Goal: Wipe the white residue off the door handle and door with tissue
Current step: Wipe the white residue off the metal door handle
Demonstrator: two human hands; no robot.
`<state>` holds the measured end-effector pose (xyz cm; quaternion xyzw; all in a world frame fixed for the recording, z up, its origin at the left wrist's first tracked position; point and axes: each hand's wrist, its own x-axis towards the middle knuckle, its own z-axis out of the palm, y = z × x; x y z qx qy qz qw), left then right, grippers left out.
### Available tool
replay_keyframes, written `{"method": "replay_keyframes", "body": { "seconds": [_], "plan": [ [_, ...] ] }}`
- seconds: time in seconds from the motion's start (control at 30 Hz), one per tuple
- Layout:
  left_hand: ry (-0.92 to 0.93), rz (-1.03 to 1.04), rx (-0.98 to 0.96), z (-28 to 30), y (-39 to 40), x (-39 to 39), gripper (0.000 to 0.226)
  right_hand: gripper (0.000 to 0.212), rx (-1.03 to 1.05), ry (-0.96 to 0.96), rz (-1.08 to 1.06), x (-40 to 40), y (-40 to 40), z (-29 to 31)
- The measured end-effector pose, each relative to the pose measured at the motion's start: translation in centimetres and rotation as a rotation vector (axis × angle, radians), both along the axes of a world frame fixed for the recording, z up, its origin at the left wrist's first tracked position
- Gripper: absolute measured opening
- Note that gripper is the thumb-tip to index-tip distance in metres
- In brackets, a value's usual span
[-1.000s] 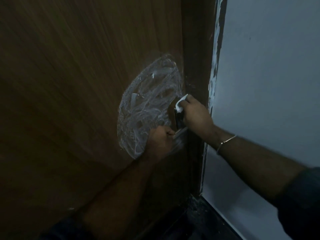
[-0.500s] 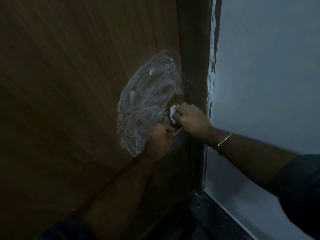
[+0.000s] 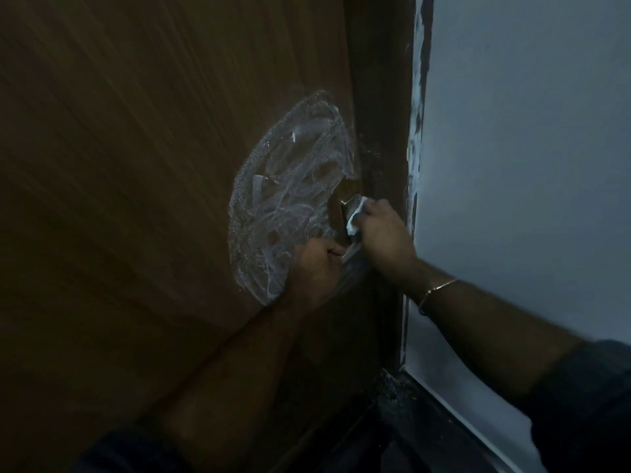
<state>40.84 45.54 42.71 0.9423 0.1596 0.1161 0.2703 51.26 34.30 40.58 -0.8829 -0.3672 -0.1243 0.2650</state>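
Only the head view here, and it's pretty dark. The door handle [image 3: 349, 213] is the landmark: a metal piece sitting near the right edge of the brown wooden door [image 3: 136, 165], close to the dark door frame [image 3: 379, 131].

The right hand [image 3: 384, 233] is just right of the handle, fingers curled around a wad of white tissue [image 3: 356, 218] and pressing it against the handle's right side. Only a small bit of tissue pokes out between the fingers and the metal. There's a thin bracelet [image 3: 437, 290] on that wrist, lower right of the handle.

The left hand [image 3: 316, 268] is just below and left of the handle, closed into a fist. It looks wrapped around the lower part of the handle, but the grip itself is hidden, so I can't say for sure what's inside it.

The white residue [image 3: 286, 206] spreads out left of the handle in a big oval smear with swirly streaks, reaching above it and down behind the left hand. A small patch right next to the handle shows bare wood.

Right of the handle, past the frame, is a pale wall [image 3: 529, 165] with rough white smudges along its edge. Dark sleeves show at the bottom.
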Motion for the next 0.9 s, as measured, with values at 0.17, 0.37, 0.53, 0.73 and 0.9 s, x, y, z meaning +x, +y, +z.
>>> {"method": "replay_keyframes", "body": {
  "seconds": [0.17,0.37,0.53,0.73,0.9],
  "plan": [
    [0.032,-0.012,-0.027,0.1,0.0,0.1,0.017,0.029,-0.170,-0.130,0.162,0.2,-1.6,0.1],
    [-0.004,-0.036,-0.027,0.4,0.0,-0.2,0.013,0.027,-0.127,-0.148,0.087,-0.5,-1.3,-0.2],
    [0.019,-0.054,-0.040,0.7,0.1,-0.3,0.010,0.024,-0.047,-0.046,0.084,0.5,-1.3,0.1],
    [0.038,-0.011,-0.026,0.6,-0.2,-0.3,0.017,0.022,0.424,0.353,-0.277,-2.4,-1.6,-2.7],
    [0.030,-0.010,0.020,0.9,-0.4,-0.3,0.017,0.022,1.222,1.387,-0.127,-5.8,0.7,-2.6]
  ]
}}
